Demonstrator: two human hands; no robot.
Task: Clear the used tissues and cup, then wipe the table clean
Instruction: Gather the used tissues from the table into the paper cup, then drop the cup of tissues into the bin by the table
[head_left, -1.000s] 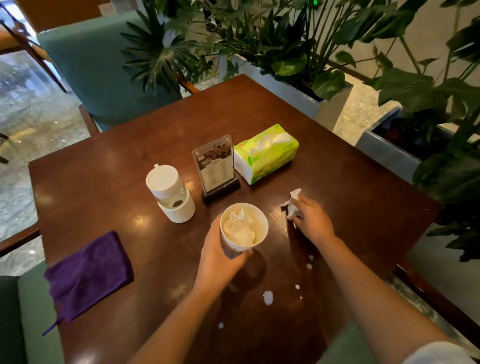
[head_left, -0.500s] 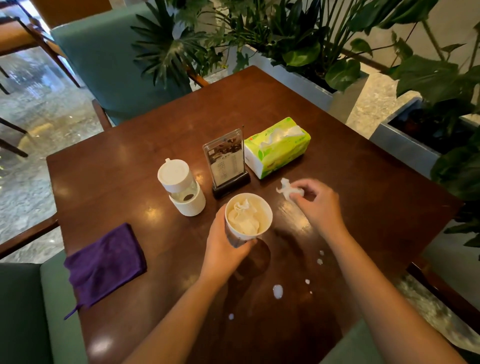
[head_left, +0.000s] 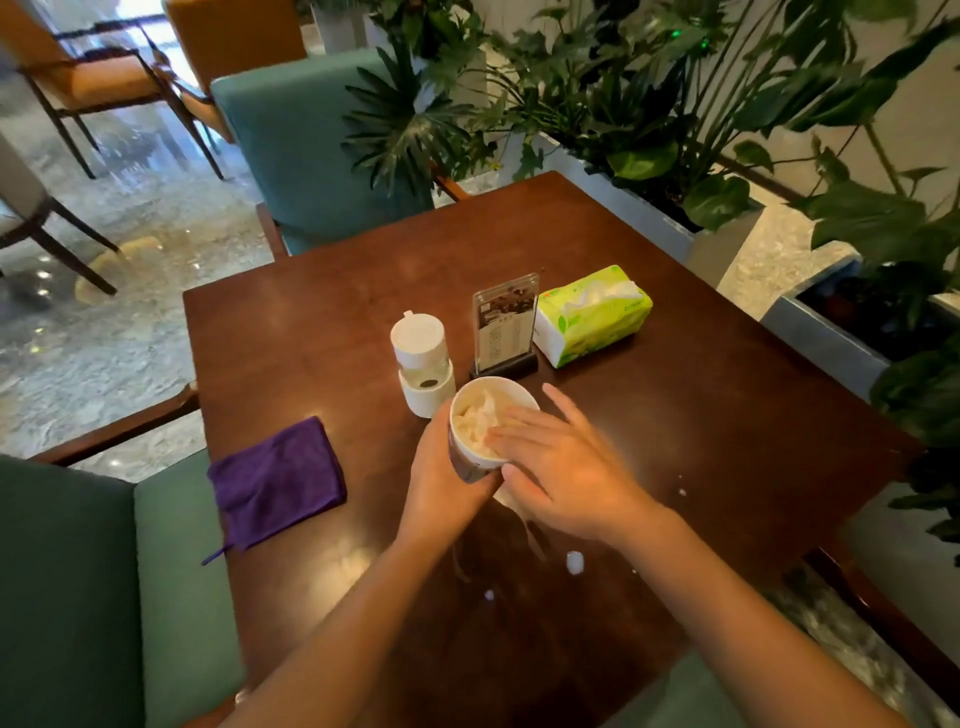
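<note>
A tissue-stuffed paper cup (head_left: 491, 431) is gripped by the left hand (head_left: 444, 478) while tissues are pressed down by the right hand's (head_left: 563, 475) spread fingers; if pushed too hard, the cup could be tipped onto the table (head_left: 701, 415).

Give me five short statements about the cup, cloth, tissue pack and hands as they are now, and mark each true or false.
1. The left hand grips the paper cup. True.
2. The cup is empty. False: crumpled tissue fills it.
3. The right hand reaches over the cup's rim. True.
4. The purple cloth lies right of the cup. False: it lies to its left.
5. The green tissue pack stands on the floor. False: it rests on the table.
</note>
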